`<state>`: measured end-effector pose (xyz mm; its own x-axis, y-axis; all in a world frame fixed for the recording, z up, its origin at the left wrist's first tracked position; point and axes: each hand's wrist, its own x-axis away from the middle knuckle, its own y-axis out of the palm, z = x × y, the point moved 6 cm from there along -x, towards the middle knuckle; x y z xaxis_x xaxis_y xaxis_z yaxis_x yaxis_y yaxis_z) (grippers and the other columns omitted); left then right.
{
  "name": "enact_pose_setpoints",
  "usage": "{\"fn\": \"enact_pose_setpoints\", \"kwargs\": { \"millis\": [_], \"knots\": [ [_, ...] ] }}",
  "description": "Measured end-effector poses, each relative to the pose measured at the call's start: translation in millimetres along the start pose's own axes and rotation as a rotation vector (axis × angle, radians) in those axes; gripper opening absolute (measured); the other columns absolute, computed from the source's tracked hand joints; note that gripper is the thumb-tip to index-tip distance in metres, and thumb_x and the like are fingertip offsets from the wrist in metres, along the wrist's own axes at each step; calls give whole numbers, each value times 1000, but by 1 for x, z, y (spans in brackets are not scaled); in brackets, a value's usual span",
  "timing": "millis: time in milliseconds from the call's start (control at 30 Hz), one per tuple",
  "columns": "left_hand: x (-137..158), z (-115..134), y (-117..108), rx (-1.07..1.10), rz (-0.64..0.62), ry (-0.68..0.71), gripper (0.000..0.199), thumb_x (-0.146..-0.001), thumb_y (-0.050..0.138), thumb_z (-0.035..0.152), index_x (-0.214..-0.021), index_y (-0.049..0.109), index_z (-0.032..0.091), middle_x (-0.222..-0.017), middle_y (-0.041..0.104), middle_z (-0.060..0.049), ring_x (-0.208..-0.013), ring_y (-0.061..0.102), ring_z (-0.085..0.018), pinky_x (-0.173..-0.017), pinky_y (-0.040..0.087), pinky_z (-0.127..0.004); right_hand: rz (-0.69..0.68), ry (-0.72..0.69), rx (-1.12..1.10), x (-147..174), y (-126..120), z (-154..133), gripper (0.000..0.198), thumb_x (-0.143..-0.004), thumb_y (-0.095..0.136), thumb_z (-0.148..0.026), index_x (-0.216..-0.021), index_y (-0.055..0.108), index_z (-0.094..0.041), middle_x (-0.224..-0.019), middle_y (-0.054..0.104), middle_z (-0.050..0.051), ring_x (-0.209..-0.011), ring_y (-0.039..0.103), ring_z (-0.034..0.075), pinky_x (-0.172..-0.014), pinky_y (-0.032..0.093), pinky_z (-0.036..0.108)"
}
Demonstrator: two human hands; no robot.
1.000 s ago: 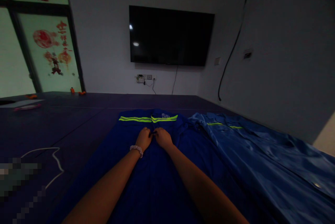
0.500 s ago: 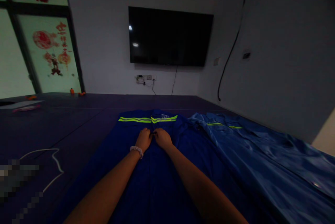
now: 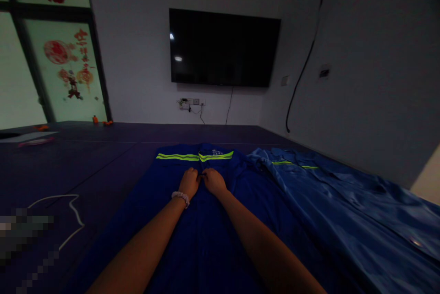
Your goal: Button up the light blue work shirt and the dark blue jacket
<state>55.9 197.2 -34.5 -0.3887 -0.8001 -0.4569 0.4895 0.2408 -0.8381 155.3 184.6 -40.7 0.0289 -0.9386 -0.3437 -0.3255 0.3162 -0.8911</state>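
Observation:
A dark blue work jacket (image 3: 178, 170) with yellow-green reflective stripes and white print on the chest lies flat, front up, on the purple floor. Below the stripes, at the front seam, my left hand (image 3: 190, 183) is closed with its fingertips pinching the jacket's front edge. My right hand (image 3: 213, 181) is closed on the same edge from the other side, fingertips almost touching the left ones. A small dark bit shows between them, too small to make out. On my left wrist sits a pale scrunchie-like band (image 3: 180, 197).
To the right lies a lighter blue garment (image 3: 330, 188) with similar stripes, touching the jacket. A white cable (image 3: 74, 207) runs over the floor (image 3: 113, 156) at left, beside a blurred-out object. A television (image 3: 225, 49) hangs on the far wall; small orange objects (image 3: 95, 119) stand near the door.
Almost nothing differs. Both hands stay pinched at the same spot on the jacket, and the view has shifted very slightly.

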Motion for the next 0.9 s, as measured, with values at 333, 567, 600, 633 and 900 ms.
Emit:
{"fn": "enact_pose_setpoints", "kwargs": {
  "millis": [333, 567, 600, 633, 900],
  "knots": [
    [1, 1, -1, -38, -14, -12, 14, -83, 45, 17, -80, 57, 12, -86, 56, -11, -87, 54, -20, -77, 39, -30, -6, -26, 20, -2, 0, -2, 24, -80, 43, -12, -97, 61, -13, -98, 62, 12, -95, 55, 19, -81, 38, 26],
    [-2, 0, -1, -35, -19, -17, 18, -84, 42, 17, -77, 58, 13, -85, 57, -10, -84, 54, -18, -76, 39, -28, -16, -44, 17, -2, 1, -4, 22, -80, 43, -13, -93, 61, -12, -97, 62, 12, -95, 55, 19, -82, 37, 26],
    [-2, -1, -1, -30, -19, -15, 17, -84, 43, 17, -76, 58, 13, -84, 57, -9, -83, 54, -18, -76, 39, -28, -16, -43, 13, -1, 1, -4, 23, -80, 43, -13, -94, 61, -12, -98, 62, 12, -96, 55, 19, -83, 37, 26],
    [-2, -1, -1, -23, -18, -15, 16, -83, 45, 18, -75, 58, 13, -83, 57, -9, -82, 55, -18, -75, 39, -28, -14, -42, 8, -1, 1, -3, 23, -80, 43, -13, -95, 61, -12, -99, 62, 12, -97, 54, 19, -83, 37, 26],
    [-2, -6, -4, 51, 13, -29, 9, -75, 55, 21, -70, 60, 14, -75, 58, -5, -74, 55, -15, -67, 40, -25, 7, -32, -53, -1, 1, -1, 24, -80, 45, -11, -98, 59, -13, -101, 62, 10, -97, 55, 17, -83, 37, 24]
  ]
}}
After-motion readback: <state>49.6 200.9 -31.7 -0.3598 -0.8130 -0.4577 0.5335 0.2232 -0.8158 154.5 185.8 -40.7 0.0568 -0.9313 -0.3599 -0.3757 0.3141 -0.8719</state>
